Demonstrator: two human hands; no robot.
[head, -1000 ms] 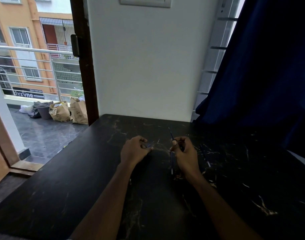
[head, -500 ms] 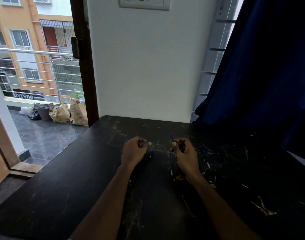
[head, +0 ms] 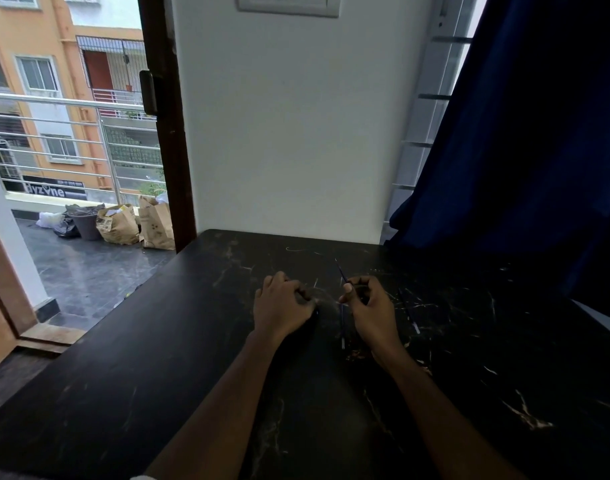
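The right hand (head: 369,306) pinches a thin blue stick (head: 340,270) between thumb and forefinger. Its grip is clamped on it, and the stick points up and away, toward the wall (head: 286,133). The left hand (head: 283,304) rests on the black bench (head: 178,341) just beside, with fingers curled. Whether its grip holds something, I cannot tell. A second stick (head: 343,327) lies flat on the bench between the two hands. A blue curtain (head: 521,133) hangs at the right.
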